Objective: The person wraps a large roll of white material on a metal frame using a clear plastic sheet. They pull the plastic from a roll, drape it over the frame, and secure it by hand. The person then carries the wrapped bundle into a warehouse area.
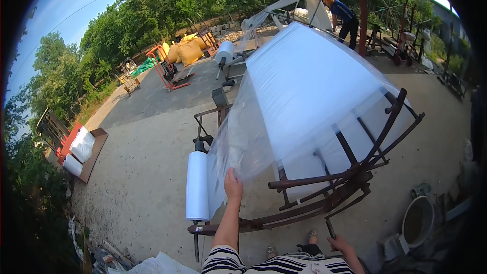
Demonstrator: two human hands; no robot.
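My left hand is raised ahead of me, its fingers closed on the near edge of a clear plastic film. This film runs from a white film roll, mounted upright in the picture on a spindle at left, across to a large rusty metal winding frame. Layers of white film are wrapped over the frame. Low at the right, my right hand grips a dark crank handle joined to the frame's near end.
A second film roll sits farther off, and a person in dark clothes bends beside the frame's far end. A red pallet jack and yellow sacks stand behind. Wrapped rolls lie at left; a round tub stands at lower right.
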